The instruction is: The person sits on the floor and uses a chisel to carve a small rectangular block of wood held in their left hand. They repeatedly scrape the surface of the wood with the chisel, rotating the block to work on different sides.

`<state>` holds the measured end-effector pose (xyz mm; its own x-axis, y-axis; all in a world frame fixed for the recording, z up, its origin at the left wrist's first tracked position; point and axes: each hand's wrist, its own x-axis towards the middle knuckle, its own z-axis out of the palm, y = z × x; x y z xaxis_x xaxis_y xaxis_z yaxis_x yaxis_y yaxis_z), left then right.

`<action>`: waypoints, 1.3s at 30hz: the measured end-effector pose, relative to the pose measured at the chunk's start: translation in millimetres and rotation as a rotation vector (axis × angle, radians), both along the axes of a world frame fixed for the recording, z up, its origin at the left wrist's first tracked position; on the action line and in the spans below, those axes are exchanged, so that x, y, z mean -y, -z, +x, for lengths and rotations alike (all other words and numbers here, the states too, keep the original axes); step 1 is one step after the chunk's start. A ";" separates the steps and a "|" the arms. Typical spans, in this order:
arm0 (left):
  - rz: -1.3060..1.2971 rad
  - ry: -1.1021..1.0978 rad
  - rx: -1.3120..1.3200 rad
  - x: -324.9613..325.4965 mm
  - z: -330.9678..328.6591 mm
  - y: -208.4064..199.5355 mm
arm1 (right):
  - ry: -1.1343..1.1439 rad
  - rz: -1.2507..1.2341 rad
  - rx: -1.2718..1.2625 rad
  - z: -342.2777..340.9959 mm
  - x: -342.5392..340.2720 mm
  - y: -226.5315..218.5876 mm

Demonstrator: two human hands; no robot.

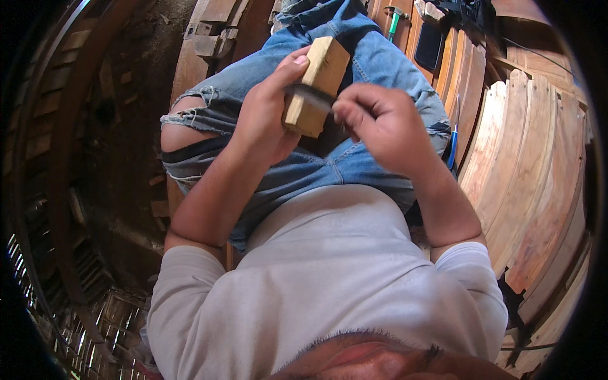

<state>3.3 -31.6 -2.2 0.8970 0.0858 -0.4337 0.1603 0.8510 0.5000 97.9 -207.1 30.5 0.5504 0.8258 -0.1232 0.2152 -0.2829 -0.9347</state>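
My left hand (271,98) is closed around the left side of a pale wooden block (328,62), which is held tilted above my lap. A dark, narrow, flat strip-like tool (314,97) lies across the block's face. Its right end runs to the pinched fingers of my right hand (384,126). The strip is blurred, so its exact kind cannot be told; its left end reaches the edge near my left palm. Below the block are my ripped blue jeans (367,60).
A hammer with a green handle (394,25) and a black phone (429,46) lie on boards ahead to the right. A thin blue-handled tool (453,149) is beside my right thigh. Stacked planks (525,152) fill the right; wood pieces (212,38) lie at the upper left.
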 end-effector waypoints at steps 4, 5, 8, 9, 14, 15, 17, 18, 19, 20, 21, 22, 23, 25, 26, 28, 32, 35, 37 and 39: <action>0.029 0.001 0.016 1.4 -0.3 -1.3 | 0.076 0.015 -0.039 -0.9 -1.1 1.4; 0.032 0.002 0.036 1.8 0.1 -1.8 | 0.083 0.002 -0.041 1.9 -1.4 0.4; 0.062 0.002 -0.009 1.2 0.1 -1.3 | 0.098 -0.002 -0.018 2.6 0.4 -0.4; 0.057 0.001 0.010 1.7 0.6 -1.5 | 0.051 -0.005 -0.015 0.8 0.5 -2.1; 0.087 0.004 0.026 1.2 -0.3 1.6 | 0.062 0.023 0.016 0.3 0.8 1.4; 0.098 0.012 0.032 0.4 -0.1 0.6 | 0.075 0.025 0.012 0.7 0.8 2.4; 0.120 0.029 0.043 0.2 1.3 -2.3 | 0.082 -0.001 0.016 6.2 1.0 2.2; 0.147 0.016 0.045 1.9 2.7 -1.4 | 0.086 -0.018 0.019 9.2 2.0 1.2; 0.156 0.024 0.051 1.8 2.4 -1.9 | 0.090 -0.035 0.022 10.7 2.1 -0.1; 0.165 0.032 0.057 1.6 2.0 -3.3 | 0.083 -0.015 0.018 10.3 1.8 -1.9; 0.176 0.042 0.065 1.1 2.8 -4.3 | 0.047 -0.019 0.033 9.4 2.7 -3.9; 0.181 0.047 0.068 1.0 2.7 -3.9 | 0.011 -0.023 0.047 7.5 4.3 -6.2; 0.187 0.053 0.071 1.2 2.1 -2.9 | -0.024 -0.027 0.062 7.3 5.2 -7.8; 0.193 0.063 0.067 1.9 0.4 -4.4 | 0.042 -0.064 0.041 13.2 6.4 -9.0; 0.197 0.068 0.063 1.5 0.7 -7.9 | 0.074 -0.082 0.031 14.9 6.7 -9.3; 0.193 0.049 0.051 1.1 3.2 -9.0 | -0.056 -0.043 0.047 7.5 7.8 -8.0; 0.181 0.033 0.038 1.3 2.3 -8.7 | 0.025 -0.051 0.010 7.7 5.6 -6.4; 0.221 0.027 0.016 2.6 5.7 -4.9 | -0.014 -0.036 0.048 4.0 3.6 -4.8; 0.153 0.029 0.040 -0.5 2.4 -6.7 | 0.047 -0.063 0.054 7.2 1.5 -6.3; 0.139 0.039 0.034 -1.4 -2.2 -2.7 | 0.066 -0.116 0.048 9.6 0.4 -10.1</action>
<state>1.0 -30.2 0.5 0.9149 0.1078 -0.3891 0.1725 0.7669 0.6181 107.5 -207.5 40.6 0.6107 0.7691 -0.1885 0.2358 -0.4038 -0.8839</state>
